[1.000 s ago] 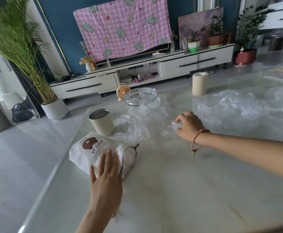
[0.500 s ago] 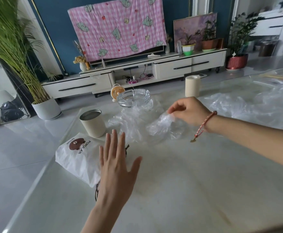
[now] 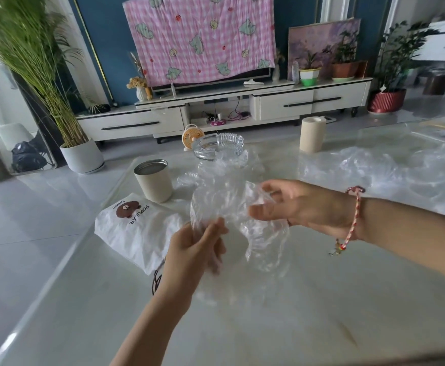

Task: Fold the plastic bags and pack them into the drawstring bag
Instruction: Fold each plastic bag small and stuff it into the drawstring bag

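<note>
Pinching a clear plastic bag — left hand, right hand.

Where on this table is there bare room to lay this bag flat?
Bare tabletop lies nearest you, right of the drawstring bag. It is crowded farther back: the cup, the glass ashtray, and the loose plastic pile on the right.

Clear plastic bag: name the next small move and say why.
Probably spread the clear plastic bag and lay it flat on the table: it hangs crumpled between the left hand and right hand, both gripping it, too bunched to fold.
</note>
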Tool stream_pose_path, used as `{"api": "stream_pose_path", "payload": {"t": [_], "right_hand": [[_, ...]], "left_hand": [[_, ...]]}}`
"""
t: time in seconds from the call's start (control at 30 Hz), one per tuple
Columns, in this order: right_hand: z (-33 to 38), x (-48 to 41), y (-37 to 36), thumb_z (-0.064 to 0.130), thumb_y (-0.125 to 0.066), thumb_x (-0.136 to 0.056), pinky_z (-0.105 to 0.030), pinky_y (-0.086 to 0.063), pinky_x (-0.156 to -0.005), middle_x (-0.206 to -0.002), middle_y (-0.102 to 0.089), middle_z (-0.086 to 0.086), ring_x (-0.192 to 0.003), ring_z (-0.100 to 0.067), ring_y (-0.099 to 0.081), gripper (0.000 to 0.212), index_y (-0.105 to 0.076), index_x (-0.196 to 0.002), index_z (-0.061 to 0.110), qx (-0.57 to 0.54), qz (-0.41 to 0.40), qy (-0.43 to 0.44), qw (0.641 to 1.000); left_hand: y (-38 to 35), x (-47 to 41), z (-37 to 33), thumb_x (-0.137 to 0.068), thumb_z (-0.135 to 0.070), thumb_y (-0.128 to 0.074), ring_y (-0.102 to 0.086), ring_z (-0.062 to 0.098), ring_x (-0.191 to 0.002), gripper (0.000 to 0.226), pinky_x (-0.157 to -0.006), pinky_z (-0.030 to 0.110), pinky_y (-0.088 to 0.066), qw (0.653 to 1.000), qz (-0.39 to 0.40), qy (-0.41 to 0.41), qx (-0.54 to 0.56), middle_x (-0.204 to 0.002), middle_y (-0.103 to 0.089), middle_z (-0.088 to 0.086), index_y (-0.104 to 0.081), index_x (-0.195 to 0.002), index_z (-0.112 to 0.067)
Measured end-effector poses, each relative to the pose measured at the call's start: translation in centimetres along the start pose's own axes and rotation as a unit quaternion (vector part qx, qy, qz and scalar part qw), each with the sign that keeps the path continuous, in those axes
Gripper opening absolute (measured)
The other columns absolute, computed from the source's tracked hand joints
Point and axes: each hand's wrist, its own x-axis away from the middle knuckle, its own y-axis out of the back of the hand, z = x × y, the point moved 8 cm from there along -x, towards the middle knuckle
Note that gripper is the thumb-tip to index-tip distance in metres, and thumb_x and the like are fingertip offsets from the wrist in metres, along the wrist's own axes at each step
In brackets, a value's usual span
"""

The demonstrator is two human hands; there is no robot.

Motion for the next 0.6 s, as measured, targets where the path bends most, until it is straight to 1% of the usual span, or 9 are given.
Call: {"api": "stream_pose_path", "payload": {"t": [0.03,0.07,0.13,0.2,0.3,0.37,0.47,0.53,0.6], "right_hand": [[-0.7,-0.3,-0.4,0.035,-0.074,-0.057,-0.029,-0.049,-0.085,-0.108,-0.063,0.001,-0.095,-0.013,-0.063,0.067,-0.052,-0.116,0.015,-0.016,0.001,-0.014,1.0],[-1.2,-0.4,-0.8,0.029,-0.076,-0.063,-0.029,-0.051,-0.079,-0.095,-0.067,0.0,-0.084,-0.014,-0.064,0.051,-0.058,-0.108,0.011,-0.039,0.001,-0.027,0.999],[-1.9,-0.6,-1.3,0.012,-0.069,-0.08,-0.022,-0.052,-0.061,-0.066,-0.065,0.0,-0.059,-0.011,-0.059,0.008,-0.063,-0.084,0.009,-0.088,-0.013,-0.041,0.995],[-2.3,-0.9,-0.6,0.007,-0.062,-0.087,-0.018,-0.048,-0.049,-0.056,-0.061,0.002,-0.046,-0.006,-0.053,0.011,-0.061,-0.077,0.011,-0.099,-0.054,-0.035,0.993],[-3.2,-1.1,0.7,0.007,-0.057,-0.09,-0.017,-0.042,-0.042,-0.056,-0.062,0.0,-0.043,-0.009,-0.052,0.006,-0.061,-0.094,0.003,-0.065,-0.098,-0.033,0.992],[-4.4,-1.1,0.6,0.005,-0.054,-0.09,-0.017,-0.04,-0.039,-0.059,-0.065,-0.004,-0.041,-0.011,-0.053,0.019,-0.055,-0.106,-0.005,0.035,-0.092,-0.056,0.994],[-7.2,-0.4,-0.5,0.0,-0.048,-0.09,-0.019,-0.04,-0.037,-0.064,-0.066,-0.004,-0.039,-0.009,-0.054,0.022,-0.046,-0.111,-0.006,0.19,0.002,-0.131,0.973],[-8.6,0.6,-0.9,0.007,-0.05,-0.091,-0.017,-0.04,-0.038,-0.073,-0.068,-0.007,-0.041,-0.007,-0.054,0.023,-0.05,-0.111,-0.004,0.291,0.059,-0.173,0.939],[-7.9,1.5,-0.1,0.028,-0.052,-0.092,-0.02,-0.045,-0.05,-0.086,-0.066,-0.006,-0.058,-0.011,-0.058,0.034,-0.05,-0.116,0.004,0.447,0.04,-0.156,0.88]], "left_hand": [[-0.1,0.2,-0.1,-0.09,-0.023,-0.054,-0.038,0.008,-0.032,0.028,-0.035,0.015,-0.032,1.0,0.003,0.006,-0.001,-0.046,-0.052,0.0,-0.061,-0.069,-0.006],[-0.2,0.4,0.0,-0.091,-0.026,-0.053,-0.035,0.007,-0.031,0.03,-0.033,0.015,-0.029,1.0,0.001,0.011,-0.007,-0.045,-0.051,-0.002,-0.061,-0.069,-0.007],[0.2,0.5,0.2,-0.093,-0.031,-0.049,-0.031,0.005,-0.031,0.037,-0.033,0.014,-0.025,0.999,-0.024,0.023,-0.03,-0.042,-0.049,-0.005,-0.061,-0.066,-0.01],[1.0,0.5,0.7,-0.095,-0.035,-0.045,-0.03,0.004,-0.031,0.043,-0.033,0.014,-0.025,0.997,-0.062,0.025,-0.046,-0.039,-0.048,-0.006,-0.059,-0.061,-0.012],[2.3,-0.3,1.8,-0.095,-0.035,-0.047,-0.033,0.003,-0.03,0.045,-0.038,0.023,-0.028,0.99,-0.092,0.024,-0.101,-0.037,-0.047,-0.006,-0.057,-0.057,-0.014],[3.0,-1.0,2.9,-0.095,-0.035,-0.048,-0.034,0.004,-0.029,0.047,-0.04,0.023,-0.028,0.979,-0.088,0.03,-0.183,-0.035,-0.045,-0.007,-0.054,-0.054,-0.013],[2.6,-1.8,4.3,-0.094,-0.037,-0.05,-0.047,0.013,-0.044,0.043,-0.049,0.027,-0.038,0.941,-0.038,0.02,-0.336,-0.047,-0.051,-0.004,-0.055,-0.059,-0.014],[1.5,-1.6,4.4,-0.094,-0.041,-0.049,-0.059,0.021,-0.071,0.033,-0.064,0.031,-0.043,0.901,0.006,-0.002,-0.433,-0.073,-0.065,0.001,-0.063,-0.083,-0.014],[0.6,-0.7,3.2,-0.094,-0.039,-0.049,-0.058,0.026,-0.096,0.032,-0.079,0.034,-0.041,0.869,-0.022,-0.075,-0.489,-0.099,-0.065,0.005,-0.063,-0.105,-0.013]]}}
